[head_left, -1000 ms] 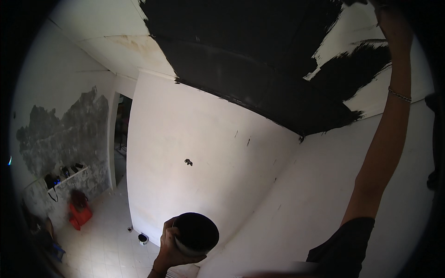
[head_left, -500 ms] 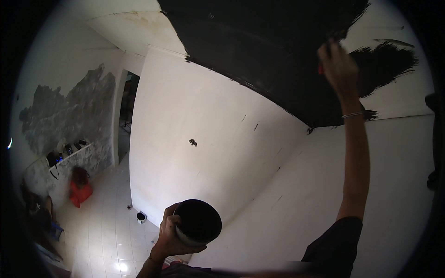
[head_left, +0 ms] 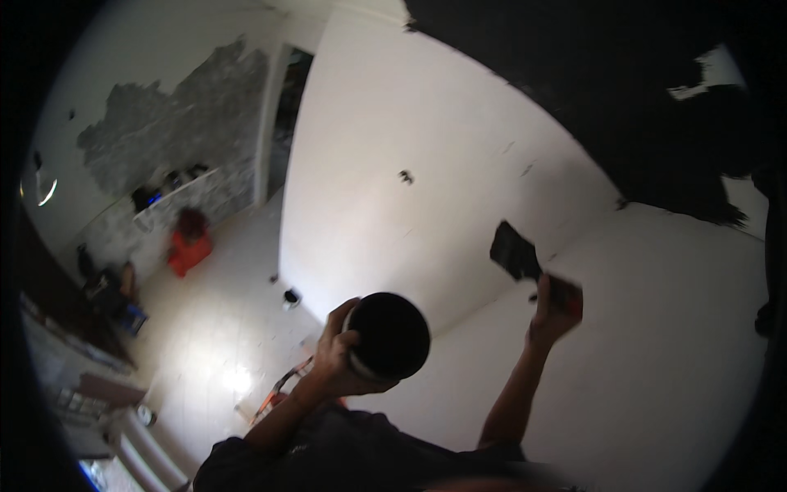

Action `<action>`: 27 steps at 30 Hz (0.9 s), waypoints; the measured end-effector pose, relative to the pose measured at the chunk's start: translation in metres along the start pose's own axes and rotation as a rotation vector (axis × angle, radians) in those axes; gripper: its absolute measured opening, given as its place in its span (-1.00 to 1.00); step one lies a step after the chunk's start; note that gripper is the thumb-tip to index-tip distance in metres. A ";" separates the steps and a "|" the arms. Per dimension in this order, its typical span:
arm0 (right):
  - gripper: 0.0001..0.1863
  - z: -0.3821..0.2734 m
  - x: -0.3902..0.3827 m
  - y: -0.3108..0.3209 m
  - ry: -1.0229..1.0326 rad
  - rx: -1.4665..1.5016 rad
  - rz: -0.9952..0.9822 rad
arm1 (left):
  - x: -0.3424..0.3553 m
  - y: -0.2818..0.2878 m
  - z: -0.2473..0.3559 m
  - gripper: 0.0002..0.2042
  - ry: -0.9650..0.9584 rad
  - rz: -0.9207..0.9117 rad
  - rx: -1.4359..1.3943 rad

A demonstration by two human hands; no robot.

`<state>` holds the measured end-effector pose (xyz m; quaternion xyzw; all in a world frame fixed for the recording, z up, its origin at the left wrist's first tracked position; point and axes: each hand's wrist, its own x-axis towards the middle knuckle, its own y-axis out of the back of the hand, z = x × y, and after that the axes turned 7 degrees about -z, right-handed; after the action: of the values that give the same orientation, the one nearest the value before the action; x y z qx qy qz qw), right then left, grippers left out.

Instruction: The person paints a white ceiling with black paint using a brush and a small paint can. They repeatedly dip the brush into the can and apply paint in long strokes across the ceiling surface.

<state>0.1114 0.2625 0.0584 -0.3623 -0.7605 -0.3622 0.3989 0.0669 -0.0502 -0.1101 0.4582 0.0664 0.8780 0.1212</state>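
Note:
My left hand [head_left: 329, 369] is wrapped round the side of a round paint tub [head_left: 389, 338], tilted so its dark inside shows. To the right, my right hand [head_left: 559, 316] is closed on a wide paintbrush [head_left: 515, 251] with black bristles; a bit of red shows at the grip. The bristles point up and left, in front of the white wall and apart from the tub. Above, black paint [head_left: 590, 74] covers much of the ceiling, with ragged edges beside unpainted patches [head_left: 721, 67].
A white wall [head_left: 369, 164] with dark specks stands ahead. Far below on the tiled floor [head_left: 205, 328] are a small pot [head_left: 291, 298] and a blurred red shape [head_left: 190, 246]. A narrow shelf [head_left: 176, 201] holds dark items. Orange framing [head_left: 275, 398] shows beneath my left arm.
My right hand has come down from the ceiling with the paintbrush, to near the tub's height. The view has swung left and down. My left hand still holds the tub.

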 end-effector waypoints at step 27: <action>-0.82 -0.052 -0.158 0.083 -0.463 -0.198 -0.269 | -0.053 -0.150 0.045 0.07 -0.202 -0.247 -0.062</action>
<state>0.2656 0.2166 -0.0355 -0.3685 -0.8336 -0.3918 0.1256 0.1560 0.0803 -0.1601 0.5286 0.0827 0.8076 0.2481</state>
